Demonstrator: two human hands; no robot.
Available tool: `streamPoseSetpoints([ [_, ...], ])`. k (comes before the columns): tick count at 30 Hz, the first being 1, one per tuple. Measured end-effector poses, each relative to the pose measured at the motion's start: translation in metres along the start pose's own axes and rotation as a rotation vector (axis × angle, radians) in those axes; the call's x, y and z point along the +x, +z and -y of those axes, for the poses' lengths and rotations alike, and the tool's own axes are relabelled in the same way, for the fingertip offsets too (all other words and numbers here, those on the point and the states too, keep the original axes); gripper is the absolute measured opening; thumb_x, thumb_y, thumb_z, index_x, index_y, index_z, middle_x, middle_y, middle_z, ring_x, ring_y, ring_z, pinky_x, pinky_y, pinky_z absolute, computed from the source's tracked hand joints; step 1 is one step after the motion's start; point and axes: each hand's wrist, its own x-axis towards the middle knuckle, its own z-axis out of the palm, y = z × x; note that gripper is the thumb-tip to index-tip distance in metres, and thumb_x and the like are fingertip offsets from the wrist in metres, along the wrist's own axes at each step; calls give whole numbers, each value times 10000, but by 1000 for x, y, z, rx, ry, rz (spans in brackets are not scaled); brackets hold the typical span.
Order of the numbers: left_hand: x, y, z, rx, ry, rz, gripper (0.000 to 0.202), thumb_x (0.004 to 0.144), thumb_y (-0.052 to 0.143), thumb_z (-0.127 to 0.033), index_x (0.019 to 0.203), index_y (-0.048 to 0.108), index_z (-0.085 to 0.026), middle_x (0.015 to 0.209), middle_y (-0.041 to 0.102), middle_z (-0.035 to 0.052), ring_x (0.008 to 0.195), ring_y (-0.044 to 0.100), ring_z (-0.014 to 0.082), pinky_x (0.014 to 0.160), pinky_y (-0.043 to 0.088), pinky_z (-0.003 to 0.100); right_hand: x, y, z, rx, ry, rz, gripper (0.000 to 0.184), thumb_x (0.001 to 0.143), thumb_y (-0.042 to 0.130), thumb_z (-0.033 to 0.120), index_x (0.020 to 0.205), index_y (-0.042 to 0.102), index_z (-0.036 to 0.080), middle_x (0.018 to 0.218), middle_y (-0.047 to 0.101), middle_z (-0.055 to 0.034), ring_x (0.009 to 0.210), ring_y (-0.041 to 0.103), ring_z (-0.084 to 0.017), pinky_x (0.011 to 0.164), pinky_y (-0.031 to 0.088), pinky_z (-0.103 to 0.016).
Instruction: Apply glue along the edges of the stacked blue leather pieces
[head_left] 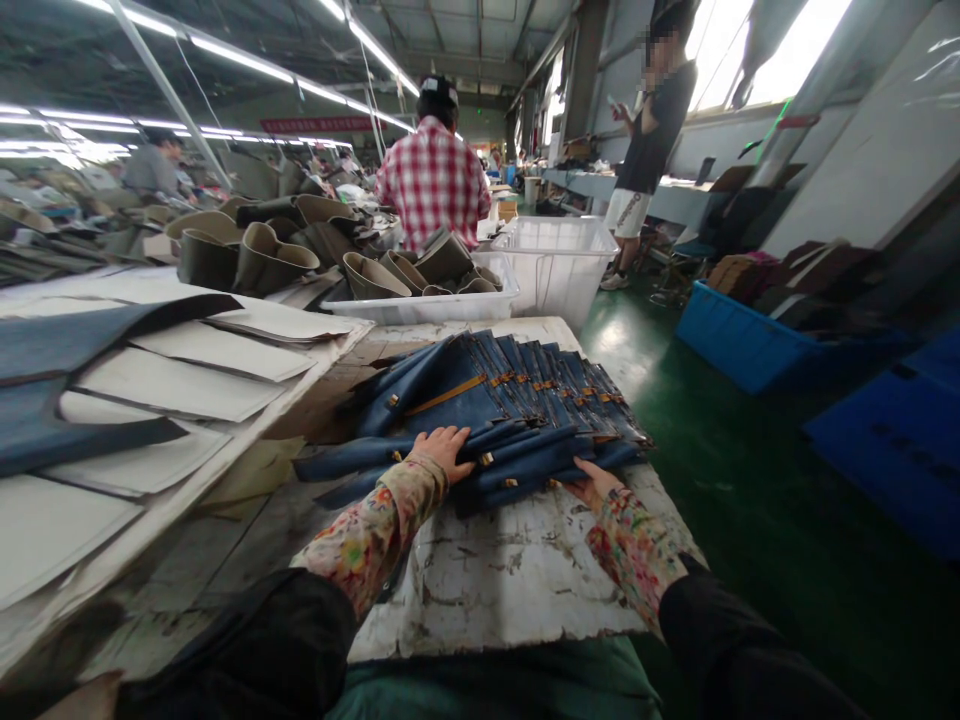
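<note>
Blue leather-like pieces (525, 450), with orange-yellow strips and small tabs, lie overlapped in a fanned row on a worn white board (495, 570) in front of me. On the near pieces rests my left hand (442, 452), palm down, fingers stretched out and thumb apart. At the right near edge of the same pieces, my right hand (598, 485) grips the border; some of its fingers are hidden beneath. Both forearms wear flowered sleeve covers.
To the left, a table holds white sheets (180, 380) and a large blue piece (97, 360). Behind the board stand a white bin (420, 308) of olive-brown rolled pieces and another white bin (555, 245). Blue crates (750, 335) sit right. Two people (435, 185) (649, 130) stand farther off.
</note>
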Motion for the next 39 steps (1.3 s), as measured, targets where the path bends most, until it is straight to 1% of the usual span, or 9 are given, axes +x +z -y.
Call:
streamPoseSetpoints([
  [2,0,3,1,-23,2,35,771,708,568,-474,1369,286,-197,1381,360,118,1229,336,300,966,292,561,-3,2,3,-22,42,-26,324,795,576,293,1087,586,154,810,651,-65,742,633,-173,657,560,-285],
  [8,7,-2,-2,-46,1,149,939,556,725,-164,1367,259,-244,1390,339,123,1234,315,315,950,293,593,3,9,1,-77,162,58,297,814,566,291,1034,549,93,815,624,-116,733,631,-206,640,561,-323],
  [11,9,2,-7,-41,-14,134,908,559,694,-67,1351,285,-240,1357,378,130,1219,333,312,951,285,595,10,15,-10,-85,198,85,248,820,563,278,983,514,98,723,578,-68,698,626,-192,644,562,-307],
  [16,12,9,-9,-41,-16,103,896,539,712,-77,1331,320,-228,1325,409,136,1195,356,313,968,270,582,9,29,-30,-56,263,106,240,840,540,332,937,461,127,776,582,-86,721,622,-169,637,555,-267],
  [20,14,4,-5,-49,-14,88,855,569,699,-104,1327,322,-218,1319,412,138,1193,370,304,972,292,540,2,31,-45,58,203,149,206,860,509,336,985,469,176,819,603,-54,739,622,-151,661,549,-271],
  [25,16,0,-2,-51,1,110,886,535,736,-148,1319,327,-212,1301,434,132,1163,402,314,944,328,543,-6,43,-65,71,311,271,388,862,477,437,1088,486,123,912,624,-73,837,622,-187,740,536,-334],
  [31,15,2,-5,-3,38,112,765,627,678,-189,1310,335,-212,1280,463,109,1142,421,294,926,356,513,-2,82,-79,49,334,208,331,849,515,346,1106,508,138,772,652,-35,717,632,-164,689,530,-292],
  [35,24,-4,-8,60,92,117,528,756,568,-213,1260,409,-213,1203,528,87,1092,461,284,888,377,500,12,89,-90,159,254,173,296,841,479,179,1132,517,140,688,657,-2,662,631,-157,695,537,-291],
  [39,37,-10,-6,118,175,89,339,854,435,-208,1186,500,-215,1122,575,75,1058,480,269,926,328,502,15,94,-97,249,237,119,290,849,447,158,1128,522,129,662,656,1,666,636,-163,682,546,-294],
])
